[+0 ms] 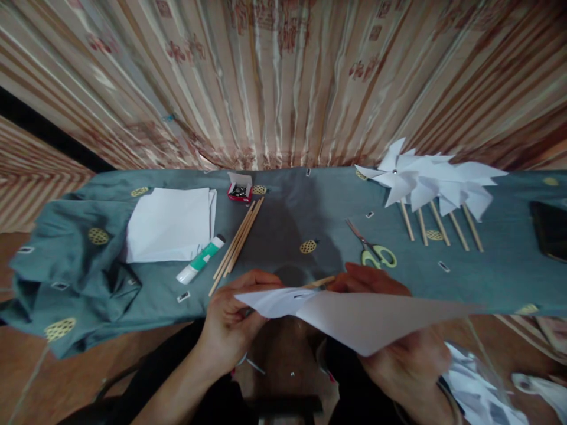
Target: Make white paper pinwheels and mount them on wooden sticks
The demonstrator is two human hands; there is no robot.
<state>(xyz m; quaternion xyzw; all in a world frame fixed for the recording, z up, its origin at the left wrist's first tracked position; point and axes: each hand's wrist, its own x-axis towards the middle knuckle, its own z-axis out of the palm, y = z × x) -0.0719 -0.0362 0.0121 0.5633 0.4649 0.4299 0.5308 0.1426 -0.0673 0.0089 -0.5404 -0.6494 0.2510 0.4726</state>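
Note:
A folded or curved sheet of white paper (363, 321) is held up above the table's near edge, with a small dark mark or slit near its middle. My left hand (233, 324) pinches the paper's left corner between thumb and fingers. Behind the paper's right part is my right hand (411, 357), its fingers curled and partly hidden. A short length of wooden stick (321, 283) shows at its fingertips, behind the paper. Just beyond the right fingers lie scissors with green handles (384, 257), blades slightly apart.
Left on the cloth-covered table (283, 236) are stacked white paper (170, 224), a glue stick (201, 260), wooden sticks (239, 242) and a small red box (240, 188) of dark pins. Several paper pinwheels (436, 177) lie at right, near a black phone (549, 230). A curtain (283, 88) hangs behind.

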